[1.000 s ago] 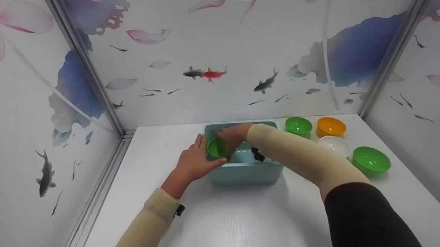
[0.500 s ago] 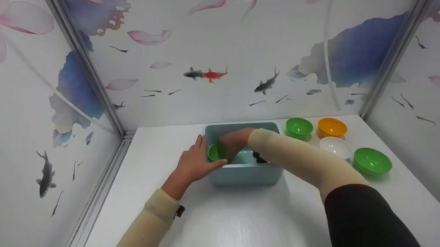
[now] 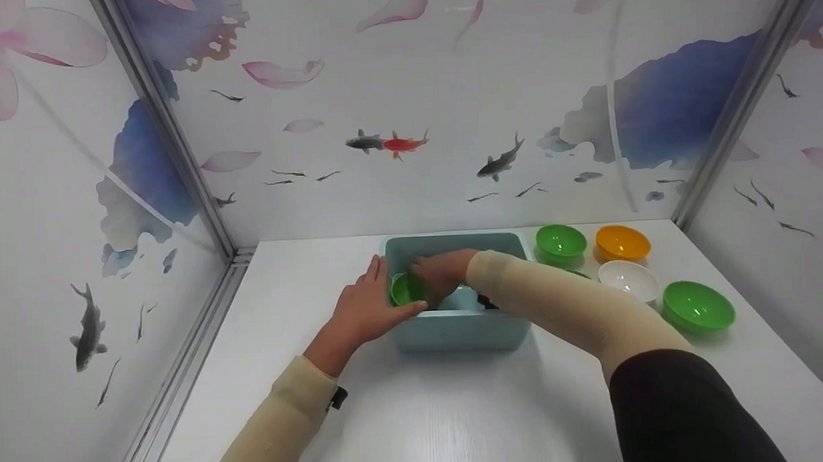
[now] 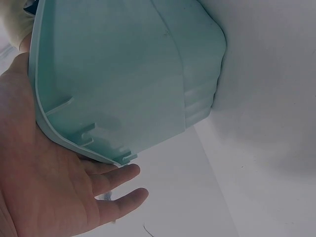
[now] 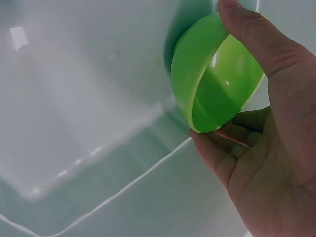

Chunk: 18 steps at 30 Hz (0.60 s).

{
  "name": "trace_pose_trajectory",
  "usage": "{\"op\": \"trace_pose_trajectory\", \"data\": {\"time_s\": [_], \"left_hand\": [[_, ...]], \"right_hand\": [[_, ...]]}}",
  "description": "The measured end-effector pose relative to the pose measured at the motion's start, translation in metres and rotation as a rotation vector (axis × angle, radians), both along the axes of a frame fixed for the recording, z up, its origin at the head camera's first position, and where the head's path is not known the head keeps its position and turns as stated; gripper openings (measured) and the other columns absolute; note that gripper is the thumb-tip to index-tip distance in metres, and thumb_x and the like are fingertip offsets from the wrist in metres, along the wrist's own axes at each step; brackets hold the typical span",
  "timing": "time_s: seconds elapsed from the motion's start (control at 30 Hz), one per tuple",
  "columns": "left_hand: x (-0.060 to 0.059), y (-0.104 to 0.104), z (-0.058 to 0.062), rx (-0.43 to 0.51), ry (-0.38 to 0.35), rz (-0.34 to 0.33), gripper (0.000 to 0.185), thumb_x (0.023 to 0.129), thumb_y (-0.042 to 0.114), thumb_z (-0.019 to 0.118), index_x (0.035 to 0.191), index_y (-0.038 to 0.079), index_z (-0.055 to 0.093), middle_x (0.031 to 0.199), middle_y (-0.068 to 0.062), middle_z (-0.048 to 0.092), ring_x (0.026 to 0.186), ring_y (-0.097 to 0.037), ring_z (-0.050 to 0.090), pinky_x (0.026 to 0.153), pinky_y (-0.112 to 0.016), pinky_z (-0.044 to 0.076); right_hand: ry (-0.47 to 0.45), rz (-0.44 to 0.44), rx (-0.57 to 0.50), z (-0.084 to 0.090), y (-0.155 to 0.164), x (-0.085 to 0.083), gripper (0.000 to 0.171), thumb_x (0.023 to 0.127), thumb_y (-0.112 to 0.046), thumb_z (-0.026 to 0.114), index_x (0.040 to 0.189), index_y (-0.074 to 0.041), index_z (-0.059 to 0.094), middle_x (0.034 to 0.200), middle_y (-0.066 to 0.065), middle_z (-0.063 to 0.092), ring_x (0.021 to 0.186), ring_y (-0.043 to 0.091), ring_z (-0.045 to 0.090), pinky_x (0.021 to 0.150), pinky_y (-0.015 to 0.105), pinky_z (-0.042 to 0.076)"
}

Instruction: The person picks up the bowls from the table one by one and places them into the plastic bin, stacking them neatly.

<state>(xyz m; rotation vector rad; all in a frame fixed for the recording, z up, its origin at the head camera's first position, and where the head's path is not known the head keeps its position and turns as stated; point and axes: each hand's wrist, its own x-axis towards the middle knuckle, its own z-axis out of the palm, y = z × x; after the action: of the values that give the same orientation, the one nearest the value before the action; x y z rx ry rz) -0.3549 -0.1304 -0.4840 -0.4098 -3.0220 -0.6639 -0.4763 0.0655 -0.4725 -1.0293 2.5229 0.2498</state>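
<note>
In the head view, a green bowl (image 3: 404, 290) is inside the left end of a light blue-green plastic basin (image 3: 463, 333). My right hand (image 3: 442, 274) reaches into the basin and holds that bowl. The right wrist view shows the bowl (image 5: 197, 74) tilted, its rim between thumb and fingers (image 5: 215, 153), close to the basin wall. My left hand (image 3: 369, 302) rests on the basin's near left corner, its thumb on the front rim. In the left wrist view, the palm lies against the basin's rim and the fingers (image 4: 121, 200) extend past the corner.
Right of the basin stand a green bowl (image 3: 561, 244), an orange bowl (image 3: 622, 242), a white bowl (image 3: 629, 280) and another green bowl (image 3: 698, 307). A green edge (image 3: 579, 274) shows behind my right forearm. Patterned panels (image 3: 410, 203) enclose the white table (image 3: 420, 425).
My right hand and the green bowl have sunk slightly deeper into the basin. The left hand stays at the corner. The head view has shifted a little.
</note>
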Motion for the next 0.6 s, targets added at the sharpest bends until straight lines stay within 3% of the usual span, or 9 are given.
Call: {"op": "trace_pose_trajectory", "data": {"time_s": [0.17,0.37,0.6], "left_hand": [[-0.001,0.0004,-0.0005,-0.013,0.009,-0.005,0.132,0.091,0.093,0.055,0.176,0.001,0.014,0.183,-0.02,0.018,0.159,-0.042,0.041,0.125,-0.063,0.037],[0.0012,0.001,0.0049,-0.027,0.001,0.005,0.131,0.091,0.092,0.056,0.176,0.001,0.014,0.183,-0.019,0.018,0.158,-0.042,0.042,0.123,-0.064,0.039],[0.0022,0.0006,0.002,-0.015,0.002,-0.001,0.131,0.091,0.092,0.055,0.176,0.001,0.013,0.183,-0.019,0.017,0.159,-0.042,0.041,0.125,-0.063,0.037]], "right_hand": [[0.022,0.03,0.028,-0.0024,0.0003,0.0002,0.092,0.1,-0.055,0.078,0.167,-0.004,0.041,0.165,0.02,0.047,0.14,0.03,0.058,0.122,0.05,0.045],[0.065,0.082,0.065,-0.0057,0.0006,-0.0052,0.075,0.102,-0.055,0.075,0.154,-0.005,0.054,0.146,0.016,0.055,0.116,0.024,0.062,0.113,0.046,0.053],[0.115,0.062,0.087,-0.0066,0.0004,-0.0031,0.091,0.098,-0.062,0.076,0.166,-0.009,0.047,0.164,0.016,0.047,0.129,0.027,0.065,0.115,0.046,0.052]]}}
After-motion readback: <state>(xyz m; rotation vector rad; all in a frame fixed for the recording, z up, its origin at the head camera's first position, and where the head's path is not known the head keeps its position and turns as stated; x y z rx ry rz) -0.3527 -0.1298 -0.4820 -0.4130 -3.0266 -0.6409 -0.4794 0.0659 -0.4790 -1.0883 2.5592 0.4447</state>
